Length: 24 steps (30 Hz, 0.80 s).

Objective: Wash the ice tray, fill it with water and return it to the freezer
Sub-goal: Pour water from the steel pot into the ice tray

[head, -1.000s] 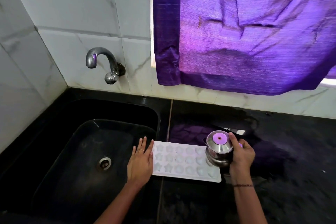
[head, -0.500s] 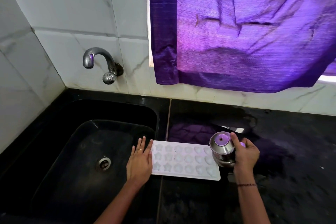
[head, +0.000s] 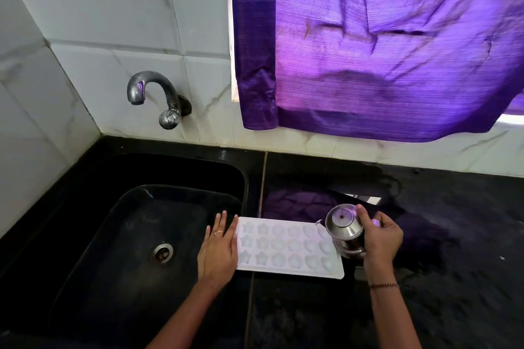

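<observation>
the ice tray (head: 286, 246) lies flat on the worktop (head: 453, 278) beside the sink (head: 141, 235). the left hand (head: 219, 249), fingers straight, braces its left end. the right hand (head: 381, 238) has its grip curled round a steel pot (head: 343, 225) tipped over the right end, probably to fill it, though no stream shows.

A single wide-angle camera rides on my head, facing forward and steeply down at the counter (head: 439, 292). My arms enter from the bottom edge. My left hand (head: 218, 252) by the tray (head: 286, 246) and my right hand (head: 381, 238) round the pot (head: 344, 224) sit near, below centre. Sink (head: 85, 249) lower left, tap (head: 153, 91) and curtain (head: 382, 51) up top.
</observation>
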{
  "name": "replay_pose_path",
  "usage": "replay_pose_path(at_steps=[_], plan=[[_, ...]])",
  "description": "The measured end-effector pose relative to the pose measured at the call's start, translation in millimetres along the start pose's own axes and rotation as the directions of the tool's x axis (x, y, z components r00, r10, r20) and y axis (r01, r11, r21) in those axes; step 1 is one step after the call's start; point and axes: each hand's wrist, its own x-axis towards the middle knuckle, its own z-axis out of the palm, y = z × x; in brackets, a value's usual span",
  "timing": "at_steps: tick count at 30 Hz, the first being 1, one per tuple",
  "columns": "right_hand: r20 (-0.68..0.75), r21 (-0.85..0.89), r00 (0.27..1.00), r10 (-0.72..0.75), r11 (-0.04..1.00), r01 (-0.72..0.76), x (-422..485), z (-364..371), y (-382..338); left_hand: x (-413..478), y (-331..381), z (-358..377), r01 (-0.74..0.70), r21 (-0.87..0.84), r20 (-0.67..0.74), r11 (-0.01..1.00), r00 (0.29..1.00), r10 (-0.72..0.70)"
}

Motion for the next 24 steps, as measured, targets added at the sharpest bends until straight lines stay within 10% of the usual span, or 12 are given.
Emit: replay_pose_path(at_steps=[24], plan=[[-0.077, 0.161, 0.987, 0.142, 0.979, -0.128, 10.6, -13.1, 12.1, -0.5, -0.1, -0.4, 0.005, 0.023, 0.014, 1.000, 1.000, -0.005]])
